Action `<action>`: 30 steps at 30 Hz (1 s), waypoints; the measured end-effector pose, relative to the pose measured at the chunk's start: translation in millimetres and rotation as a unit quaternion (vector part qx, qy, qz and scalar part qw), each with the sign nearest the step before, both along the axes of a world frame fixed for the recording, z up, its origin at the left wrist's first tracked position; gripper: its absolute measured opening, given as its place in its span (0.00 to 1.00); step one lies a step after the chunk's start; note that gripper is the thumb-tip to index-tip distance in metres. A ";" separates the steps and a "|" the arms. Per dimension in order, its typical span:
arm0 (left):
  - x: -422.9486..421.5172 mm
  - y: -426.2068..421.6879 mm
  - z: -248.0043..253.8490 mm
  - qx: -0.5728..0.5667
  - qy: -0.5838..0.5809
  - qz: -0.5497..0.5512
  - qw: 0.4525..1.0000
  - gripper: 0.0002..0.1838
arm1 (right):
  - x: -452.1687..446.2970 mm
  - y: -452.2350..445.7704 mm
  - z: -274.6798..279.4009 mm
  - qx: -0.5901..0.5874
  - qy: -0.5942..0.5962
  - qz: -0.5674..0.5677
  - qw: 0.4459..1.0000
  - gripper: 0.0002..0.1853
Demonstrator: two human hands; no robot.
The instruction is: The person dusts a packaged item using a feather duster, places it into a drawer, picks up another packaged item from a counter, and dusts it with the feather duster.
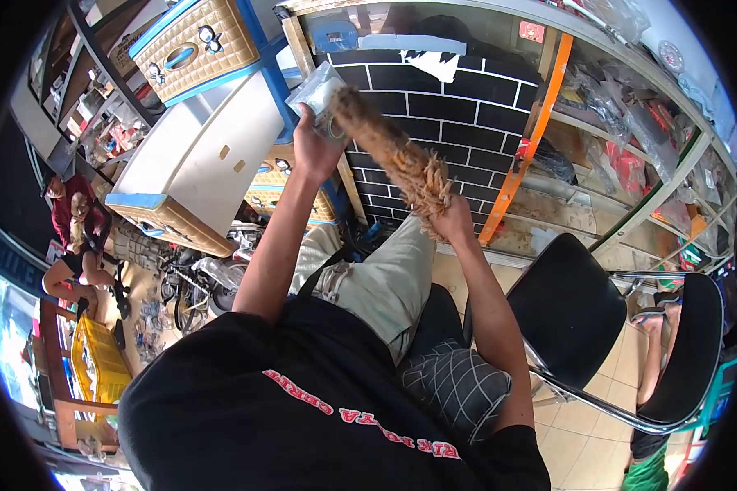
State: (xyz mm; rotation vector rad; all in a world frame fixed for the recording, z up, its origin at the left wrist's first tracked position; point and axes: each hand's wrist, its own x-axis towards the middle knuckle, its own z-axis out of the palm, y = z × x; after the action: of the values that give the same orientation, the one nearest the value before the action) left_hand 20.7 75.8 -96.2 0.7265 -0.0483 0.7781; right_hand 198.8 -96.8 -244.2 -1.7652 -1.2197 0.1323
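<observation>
My left hand (316,150) is raised at the upper middle, closed on a clear plastic packet (313,88). What the packet contains I cannot make out. My right hand (454,219) grips the near end of a brown shaggy duster (393,155), its fingers wrapped round it. The duster slants up to the left, and its far end overlaps the packet beside my left hand. Behind both hands stands a display case front with a black brick pattern (483,114).
A drawer (172,225) of the quilted-pattern cabinet (192,53) juts out at left. Glass shelves (598,131) with bagged goods stand at right, near black chairs (567,311). Two people (78,237) sit far left by a yellow crate (98,360). Another person's leg (653,352) shows at right.
</observation>
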 end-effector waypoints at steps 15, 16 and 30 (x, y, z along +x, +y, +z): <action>4.0 -7.6 0.7 0.028 0.057 0.030 0.997 0.34 | 2.8 0.7 -2.4 0.003 -0.007 -0.025 1.000 0.18; 4.3 -7.7 0.4 0.032 0.085 0.058 0.994 0.34 | 2.4 0.1 -1.0 0.003 -0.007 -0.025 1.000 0.18; 4.0 -31.6 7.3 0.107 0.174 0.091 0.975 0.35 | -5.5 -3.2 12.3 -0.003 -0.015 -0.037 0.999 0.14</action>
State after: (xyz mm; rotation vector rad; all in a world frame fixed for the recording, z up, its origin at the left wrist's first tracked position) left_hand 24.7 44.2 -88.9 1.0757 0.2575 0.8168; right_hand 193.3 -100.0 -231.9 -1.8214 -1.1744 0.0652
